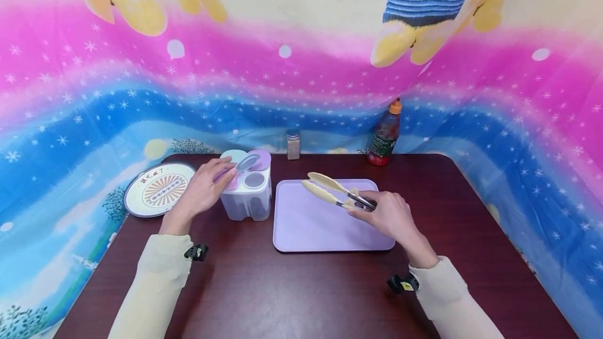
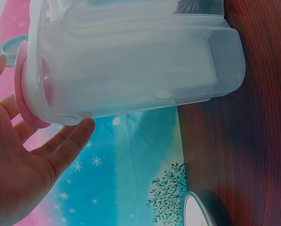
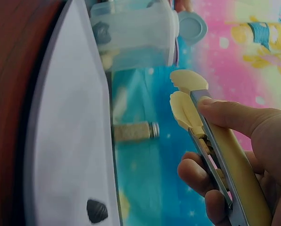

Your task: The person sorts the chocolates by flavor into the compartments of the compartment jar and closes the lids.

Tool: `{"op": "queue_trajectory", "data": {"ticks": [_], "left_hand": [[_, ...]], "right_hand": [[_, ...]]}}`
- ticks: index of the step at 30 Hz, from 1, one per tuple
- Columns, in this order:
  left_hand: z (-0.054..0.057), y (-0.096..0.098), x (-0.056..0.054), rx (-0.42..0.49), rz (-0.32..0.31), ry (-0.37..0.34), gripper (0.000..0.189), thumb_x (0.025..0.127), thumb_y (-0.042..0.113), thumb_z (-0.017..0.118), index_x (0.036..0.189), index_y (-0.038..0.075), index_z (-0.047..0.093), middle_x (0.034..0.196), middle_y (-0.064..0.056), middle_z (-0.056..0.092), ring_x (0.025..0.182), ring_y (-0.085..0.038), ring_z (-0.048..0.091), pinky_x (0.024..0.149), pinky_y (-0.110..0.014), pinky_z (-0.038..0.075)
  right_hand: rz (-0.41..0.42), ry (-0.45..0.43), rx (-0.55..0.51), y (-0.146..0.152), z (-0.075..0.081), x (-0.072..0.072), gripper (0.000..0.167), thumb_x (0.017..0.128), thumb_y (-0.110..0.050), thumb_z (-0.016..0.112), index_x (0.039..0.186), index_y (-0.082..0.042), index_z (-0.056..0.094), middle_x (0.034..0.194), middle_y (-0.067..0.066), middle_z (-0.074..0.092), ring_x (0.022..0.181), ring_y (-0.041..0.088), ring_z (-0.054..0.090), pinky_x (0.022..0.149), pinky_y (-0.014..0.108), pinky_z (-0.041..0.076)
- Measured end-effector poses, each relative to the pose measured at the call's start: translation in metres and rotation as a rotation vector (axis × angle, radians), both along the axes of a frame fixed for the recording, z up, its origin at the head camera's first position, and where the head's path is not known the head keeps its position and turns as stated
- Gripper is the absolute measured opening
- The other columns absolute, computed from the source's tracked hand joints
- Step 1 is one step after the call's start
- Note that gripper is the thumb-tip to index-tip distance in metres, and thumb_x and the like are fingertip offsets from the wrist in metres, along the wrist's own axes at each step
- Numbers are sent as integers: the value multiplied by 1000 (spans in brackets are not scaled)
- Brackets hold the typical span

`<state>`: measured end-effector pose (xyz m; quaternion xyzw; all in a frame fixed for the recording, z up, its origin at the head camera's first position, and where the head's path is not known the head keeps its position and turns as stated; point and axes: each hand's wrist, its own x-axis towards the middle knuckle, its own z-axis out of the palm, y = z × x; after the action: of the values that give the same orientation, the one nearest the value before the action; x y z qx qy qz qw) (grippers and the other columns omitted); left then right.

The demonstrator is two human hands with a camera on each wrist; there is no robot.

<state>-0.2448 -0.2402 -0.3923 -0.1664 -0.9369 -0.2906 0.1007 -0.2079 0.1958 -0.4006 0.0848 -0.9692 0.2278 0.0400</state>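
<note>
A clear, white-topped storage box [image 1: 247, 205] with several round coloured lids stands on the table. One grey-blue lid [image 1: 247, 162] is flipped up beside an uncovered round opening. My left hand [image 1: 204, 187] is at the box top; in the left wrist view its extended fingers touch the box's side below the pink lid [image 2: 25, 89], thumb near the raised lid. My right hand [image 1: 388, 216] grips metal tongs [image 1: 330, 190] with cream tips, spread apart and holding nothing, above the lilac tray [image 1: 306, 229]. A small dark ridged piece [image 3: 97, 211] lies on the tray in the right wrist view.
A patterned plate [image 1: 157, 190] is at the left table edge. Along the back stand a small shaker jar [image 1: 293, 146] and a red sauce bottle [image 1: 383, 140] with an orange cap. A printed cloth [image 1: 301, 77] hangs around the table.
</note>
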Motion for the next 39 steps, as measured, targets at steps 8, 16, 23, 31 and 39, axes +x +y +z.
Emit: {"op": "queue_trajectory", "data": {"ticks": [8, 16, 23, 31, 39], "left_hand": [[1, 0, 1, 3, 5, -6, 50, 106, 39, 42, 138, 3, 58, 154, -17, 45, 145, -45, 33, 118, -61, 25], [1, 0, 1, 1, 8, -4, 50, 106, 38, 42, 137, 3, 58, 154, -17, 45, 145, -45, 33, 118, -61, 25], [0, 0, 1, 8, 4, -15, 50, 106, 39, 42, 138, 4, 58, 155, -16, 44, 146, -44, 32, 119, -61, 24], [0, -1, 0, 4, 7, -18, 50, 106, 39, 42, 138, 5, 58, 155, -16, 44, 146, -44, 31, 119, -61, 23], [0, -1, 0, 5, 7, -25, 50, 106, 39, 42, 138, 5, 58, 155, -16, 43, 146, -43, 31, 119, -61, 24]], "right_hand": [[-28, 30, 9, 25, -10, 5, 61, 75, -53, 82, 124, -17, 72, 98, 8, 75, 76, 19, 56, 58, 29, 38], [-85, -18, 34, 49, -17, 7, 61, 76, -53, 82, 124, -17, 72, 99, 9, 74, 77, 20, 55, 58, 29, 37], [-120, -56, 70, 68, -26, 10, 63, 76, -53, 81, 126, -15, 71, 93, 8, 72, 77, 20, 53, 56, 30, 37], [-126, -43, 113, 84, -33, 11, 61, 76, -52, 82, 125, -16, 71, 88, 5, 71, 76, 21, 54, 54, 30, 37], [-123, -76, 152, 87, -34, 10, 64, 77, -54, 80, 126, -13, 70, 101, 13, 73, 76, 21, 55, 54, 30, 38]]}}
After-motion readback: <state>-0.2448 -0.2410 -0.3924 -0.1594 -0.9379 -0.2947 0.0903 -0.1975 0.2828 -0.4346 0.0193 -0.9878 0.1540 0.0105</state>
